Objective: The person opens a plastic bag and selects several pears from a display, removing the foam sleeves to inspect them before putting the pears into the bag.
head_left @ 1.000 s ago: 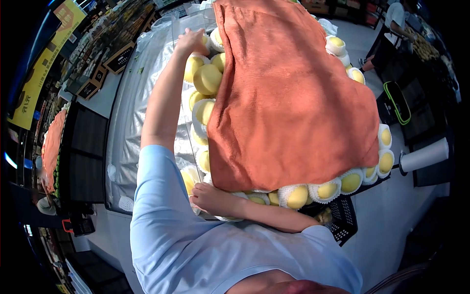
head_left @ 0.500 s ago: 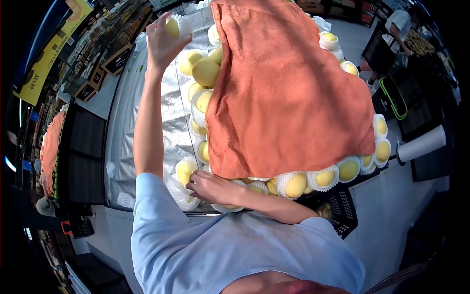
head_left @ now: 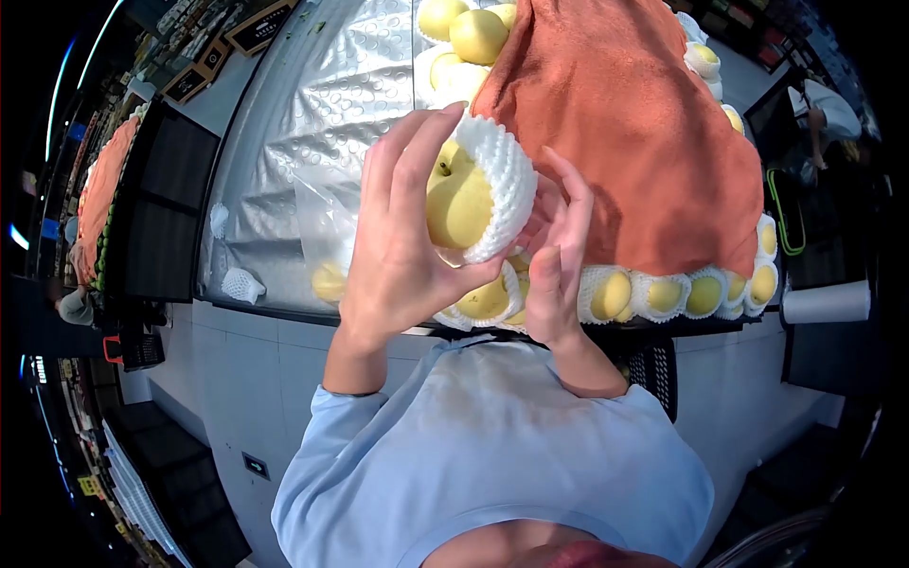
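My left hand [head_left: 398, 232] is closed around a yellow pear [head_left: 459, 199], thumb below and fingers above. A white foam net [head_left: 511, 185] covers the pear's right side, while its stem end is bare and faces left. Beside the net is my right hand [head_left: 561, 246], fingers spread and thumb up, its palm turned to the fruit; whether it touches cannot be made out. Below the hands, a netted pear [head_left: 483, 298] lies at the display's front edge. A clear plastic bag [head_left: 322, 213] rests left of my left wrist, with a yellow pear [head_left: 329, 281] in it.
An orange cloth [head_left: 634, 142] covers the pile, with several netted pears [head_left: 663, 295] along its edge. Bare pears [head_left: 478, 36] sit at the back. Silver padded sheeting [head_left: 350, 104] lines the left side, holding a loose foam net [head_left: 243, 285]. A person [head_left: 828, 109] stands far right.
My left hand has brought the netted pear from the far left back to in front of my chest. My right hand has left the bagged pear and risen beside the held one.
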`<action>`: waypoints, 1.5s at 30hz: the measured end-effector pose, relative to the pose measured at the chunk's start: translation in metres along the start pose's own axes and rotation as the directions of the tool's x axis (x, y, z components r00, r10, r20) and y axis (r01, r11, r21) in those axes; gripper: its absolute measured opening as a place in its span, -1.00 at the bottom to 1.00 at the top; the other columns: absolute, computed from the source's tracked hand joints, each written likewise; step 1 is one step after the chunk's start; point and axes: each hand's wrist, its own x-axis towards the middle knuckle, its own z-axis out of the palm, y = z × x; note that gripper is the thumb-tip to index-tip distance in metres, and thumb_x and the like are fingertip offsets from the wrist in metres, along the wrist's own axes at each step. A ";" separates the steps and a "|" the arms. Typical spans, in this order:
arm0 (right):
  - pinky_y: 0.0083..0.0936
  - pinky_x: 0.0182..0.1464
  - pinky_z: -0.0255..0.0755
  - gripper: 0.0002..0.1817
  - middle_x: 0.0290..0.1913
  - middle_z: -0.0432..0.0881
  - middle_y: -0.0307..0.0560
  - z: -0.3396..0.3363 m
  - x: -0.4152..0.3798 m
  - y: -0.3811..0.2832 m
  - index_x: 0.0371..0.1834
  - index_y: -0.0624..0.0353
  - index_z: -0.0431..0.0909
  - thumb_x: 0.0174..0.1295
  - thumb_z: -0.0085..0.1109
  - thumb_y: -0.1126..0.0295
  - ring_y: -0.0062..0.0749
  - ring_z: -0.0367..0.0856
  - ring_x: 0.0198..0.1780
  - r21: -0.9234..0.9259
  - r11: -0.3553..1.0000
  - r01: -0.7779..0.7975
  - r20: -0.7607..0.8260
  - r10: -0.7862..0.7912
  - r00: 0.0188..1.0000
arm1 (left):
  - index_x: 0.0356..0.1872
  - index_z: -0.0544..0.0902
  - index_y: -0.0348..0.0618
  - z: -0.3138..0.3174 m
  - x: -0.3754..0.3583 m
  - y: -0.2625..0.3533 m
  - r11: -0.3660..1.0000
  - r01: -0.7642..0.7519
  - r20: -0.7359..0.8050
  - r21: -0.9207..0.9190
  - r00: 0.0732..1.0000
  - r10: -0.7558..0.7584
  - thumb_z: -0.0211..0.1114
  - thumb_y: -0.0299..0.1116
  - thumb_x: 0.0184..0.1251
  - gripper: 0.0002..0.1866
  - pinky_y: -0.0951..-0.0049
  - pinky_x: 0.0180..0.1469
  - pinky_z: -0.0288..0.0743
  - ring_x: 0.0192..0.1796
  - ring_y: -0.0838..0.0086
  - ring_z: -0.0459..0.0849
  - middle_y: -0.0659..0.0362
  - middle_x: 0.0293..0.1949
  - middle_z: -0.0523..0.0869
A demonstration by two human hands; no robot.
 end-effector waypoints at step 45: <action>-0.33 0.02 0.54 -0.04 0.29 0.48 0.19 0.003 -0.022 -0.008 0.37 0.37 0.28 -0.07 0.61 0.20 -0.06 0.59 0.13 -0.753 0.567 0.333 0.261 -0.207 0.943 | 0.44 0.26 -0.08 0.051 -0.097 -0.024 -0.334 0.185 0.364 -0.924 0.690 -0.626 -0.20 0.31 0.51 -0.24 0.06 0.30 0.51 0.34 0.19 0.51 0.06 0.34 0.47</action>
